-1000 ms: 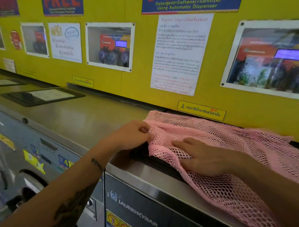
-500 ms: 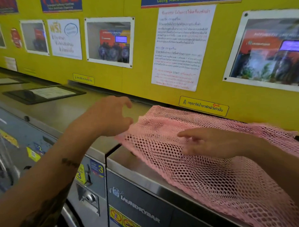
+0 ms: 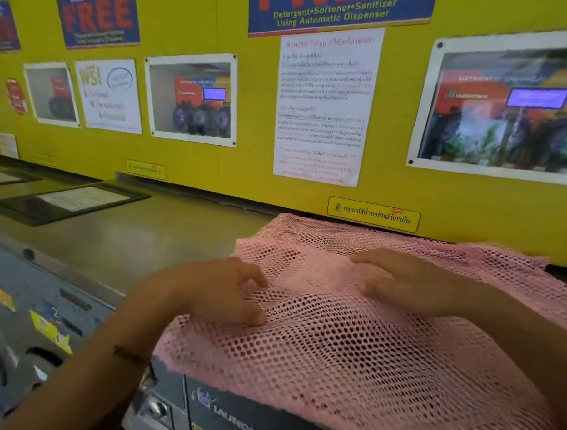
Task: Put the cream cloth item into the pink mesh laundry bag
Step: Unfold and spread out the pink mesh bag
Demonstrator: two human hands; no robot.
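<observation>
Yellow poster-covered wall backs the steel washer top (image 3: 118, 246), where the pink mesh laundry bag (image 3: 350, 354) now lies spread wider. Left hand (image 3: 207, 296) has returned, fingertips pinching mesh; right hand (image 3: 412, 285) rests open, holding nothing. No cream cloth item is visible, so filling hasn't begun.

- The pink mesh laundry bag (image 3: 367, 358) lies spread flat over a washing machine top (image 3: 138, 241), draping past its front edge.
- The left hand (image 3: 213, 293) rests on the bag's left part, fingers (image 3: 255, 316) curled into the mesh.
- The right hand (image 3: 412, 285) lies palm-down on it (fingers spread).
- Behind, a yellow wall (image 3: 245, 167) carries posters.
</observation>
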